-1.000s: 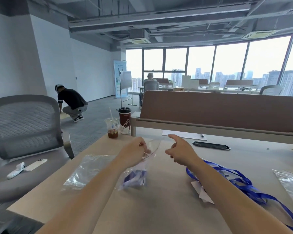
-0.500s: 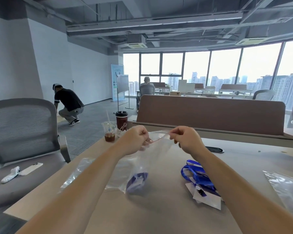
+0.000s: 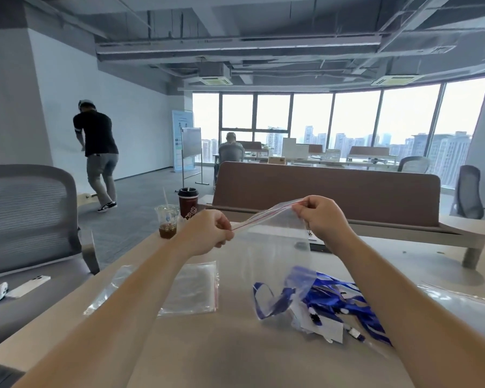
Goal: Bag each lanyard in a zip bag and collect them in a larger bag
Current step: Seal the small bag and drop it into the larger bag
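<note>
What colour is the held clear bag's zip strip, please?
The clear bag's zip strip is red; head view.

Left hand (image 3: 207, 233) and right hand (image 3: 321, 217) pinching zip bag (image 3: 275, 242) taut above table (image 3: 235, 354), blue lanyards (image 3: 328, 298) beneath

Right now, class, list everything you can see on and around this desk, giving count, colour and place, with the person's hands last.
zip bag: one, clear, red seal, held above the table
lanyards: count unclear, blue, heaped on the table under it
empty zip bags: stack, clear, table, beside left forearm
further bag: one, clear, table's right edge
plastic cup: one, clear, dark drink, table's far left corner
paper cup: one, dark red, behind plastic cup
chair: one, grey, left of table
phone: one, white, on chair seat
table: one, beige, underneath all this
left hand: pinches the bag's left top corner
right hand: pinches its right top corner
</note>
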Available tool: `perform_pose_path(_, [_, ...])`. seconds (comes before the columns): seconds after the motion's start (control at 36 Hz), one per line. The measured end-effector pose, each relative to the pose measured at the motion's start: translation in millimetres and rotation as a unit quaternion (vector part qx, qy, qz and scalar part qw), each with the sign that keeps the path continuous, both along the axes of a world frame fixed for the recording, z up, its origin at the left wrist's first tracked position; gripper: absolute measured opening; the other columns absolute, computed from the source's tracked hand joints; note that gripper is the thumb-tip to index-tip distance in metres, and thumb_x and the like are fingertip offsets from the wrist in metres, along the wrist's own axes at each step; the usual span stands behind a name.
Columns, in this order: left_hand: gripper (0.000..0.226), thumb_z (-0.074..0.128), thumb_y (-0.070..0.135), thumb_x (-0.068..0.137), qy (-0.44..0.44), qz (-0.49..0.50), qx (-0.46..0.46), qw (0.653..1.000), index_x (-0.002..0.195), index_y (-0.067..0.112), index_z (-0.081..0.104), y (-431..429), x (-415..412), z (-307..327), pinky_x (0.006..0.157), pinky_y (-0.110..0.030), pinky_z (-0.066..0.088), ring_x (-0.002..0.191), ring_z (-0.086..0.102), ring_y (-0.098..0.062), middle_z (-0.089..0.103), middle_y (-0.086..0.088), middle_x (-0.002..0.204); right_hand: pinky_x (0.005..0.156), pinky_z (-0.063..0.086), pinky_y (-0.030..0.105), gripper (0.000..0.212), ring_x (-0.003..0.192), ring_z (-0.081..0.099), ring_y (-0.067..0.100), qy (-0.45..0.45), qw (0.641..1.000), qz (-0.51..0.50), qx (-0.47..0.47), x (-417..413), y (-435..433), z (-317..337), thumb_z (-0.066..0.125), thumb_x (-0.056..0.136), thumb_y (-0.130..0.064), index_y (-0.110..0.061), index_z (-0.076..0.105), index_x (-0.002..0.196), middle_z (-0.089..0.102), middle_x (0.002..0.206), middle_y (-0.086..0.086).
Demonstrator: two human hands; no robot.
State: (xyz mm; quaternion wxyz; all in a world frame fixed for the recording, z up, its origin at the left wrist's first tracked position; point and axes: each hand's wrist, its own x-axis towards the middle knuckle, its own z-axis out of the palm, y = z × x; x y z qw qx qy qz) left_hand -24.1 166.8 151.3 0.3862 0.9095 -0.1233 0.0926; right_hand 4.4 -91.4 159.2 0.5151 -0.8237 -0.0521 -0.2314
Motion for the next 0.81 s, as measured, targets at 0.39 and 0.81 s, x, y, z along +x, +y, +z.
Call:
perform_pose_path(0.39, [0.014,0.07,0.02,0.091,-0.082,0.074,-0.197,0.974,0.079,0.025,0.065,-22,6,12,0.066,-0.023,0.043,0.073,0.055,-0.009,0.062,0.007,0.075,0.064,0.045,0.038,0.011,0.065,0.05,0.018,-0.003,0.997,0.003,0.08,-11,-23,9,0.074,0.088,-0.022,-0.014,0.074,0.081,0.062,0.069,0.001])
perform_pose_path(0.81, [0.018,0.049,0.015,0.102,-0.074,0.102,-0.296,0.947,0.088,0.018,0.059,-49,5,19,0.067,-0.018,0.046,0.08,0.063,-0.013,0.072,0.001,0.09,0.067,0.045,0.028,0.009,0.065,0.049,0.013,0.001,0.995,0.027,0.099,-16,-26,4,0.07,0.09,-0.013,-0.009,0.071,0.081,0.06,0.069,0.001])
